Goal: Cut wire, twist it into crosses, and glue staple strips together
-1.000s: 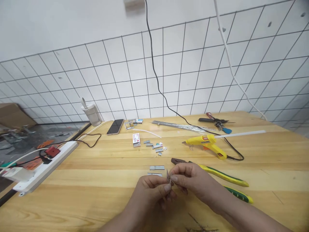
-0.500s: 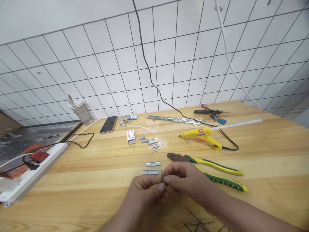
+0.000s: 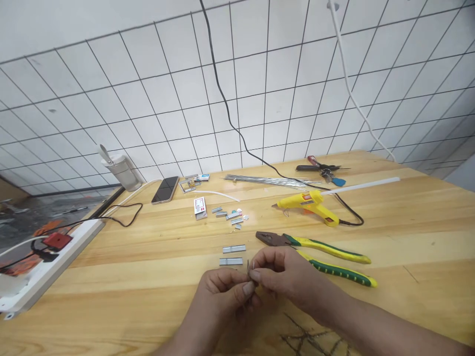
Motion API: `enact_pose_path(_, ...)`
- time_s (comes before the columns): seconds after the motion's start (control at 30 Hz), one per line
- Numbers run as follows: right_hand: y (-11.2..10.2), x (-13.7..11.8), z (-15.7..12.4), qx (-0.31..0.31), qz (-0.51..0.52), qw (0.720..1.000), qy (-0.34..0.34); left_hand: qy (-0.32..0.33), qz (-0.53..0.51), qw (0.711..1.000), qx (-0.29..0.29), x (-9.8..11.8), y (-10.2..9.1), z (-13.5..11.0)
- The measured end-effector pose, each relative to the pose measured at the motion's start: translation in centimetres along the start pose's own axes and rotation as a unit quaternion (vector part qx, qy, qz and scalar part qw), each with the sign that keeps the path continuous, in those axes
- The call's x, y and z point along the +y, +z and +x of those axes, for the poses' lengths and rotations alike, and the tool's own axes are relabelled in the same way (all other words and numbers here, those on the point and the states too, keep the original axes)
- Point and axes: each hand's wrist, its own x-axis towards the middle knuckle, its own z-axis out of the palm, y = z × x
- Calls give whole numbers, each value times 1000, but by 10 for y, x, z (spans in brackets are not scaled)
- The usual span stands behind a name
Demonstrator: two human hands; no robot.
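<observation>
My left hand (image 3: pixel 222 295) and my right hand (image 3: pixel 285 274) meet low in the middle of the view, over the wooden table (image 3: pixel 129 277). Both pinch a small thin metal piece (image 3: pixel 249 270) between thumb and fingers; it looks like a short strip of staples. Two staple strips (image 3: pixel 233 248) lie just beyond my hands. Green and yellow pliers (image 3: pixel 319 249) lie right behind my right hand.
A yellow glue gun (image 3: pixel 311 203) with a black cord lies further back, next to a white glue stick (image 3: pixel 363 185), metal rods (image 3: pixel 270 181) and keys (image 3: pixel 326 171). A staple box (image 3: pixel 200 207), loose staples (image 3: pixel 230 215), a phone (image 3: pixel 165 190) and a white power strip (image 3: pixel 48 267) are to the left.
The view has tipped and shifted slightly, so table objects sit a bit higher. My hands stay together on the small metal piece, with only slight finger movement.
</observation>
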Motion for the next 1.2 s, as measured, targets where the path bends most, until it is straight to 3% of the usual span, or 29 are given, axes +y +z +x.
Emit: enact_pose_path(1.2, 3, 15, 5, -10, 71, 997, 4, 6, 15, 1000, 26, 3, 1, -4)
